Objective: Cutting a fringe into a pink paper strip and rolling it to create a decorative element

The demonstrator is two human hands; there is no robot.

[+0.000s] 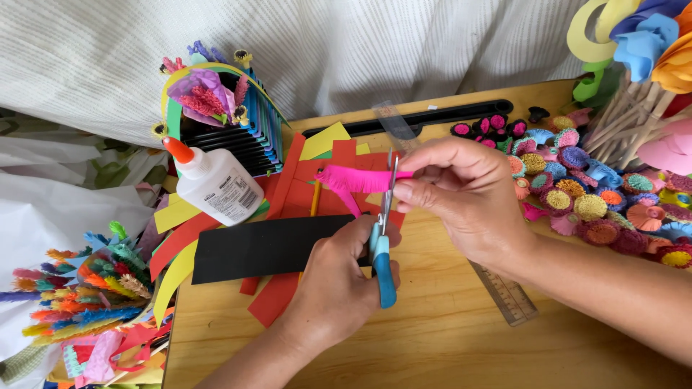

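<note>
Pink paper strip (358,179), fringed along its lower edge, juts leftward from the pinched fingertips of the right hand (461,194), above red paper sheets (299,189). Blue-handled scissors (383,245), gripped closed-fisted by the left hand (339,284), meet the strip's right end, blades nearly closed, over the wooden table (432,331).

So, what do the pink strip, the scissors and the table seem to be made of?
The pink strip, held by the right hand, looks like thin matte paper: its edge is cut into a soft fringe. The scissors in the left hand have shiny blades, probably metal, and smooth blue handles, likely plastic. The table appears to be wood, with visible grain and a slight sheen.
</note>
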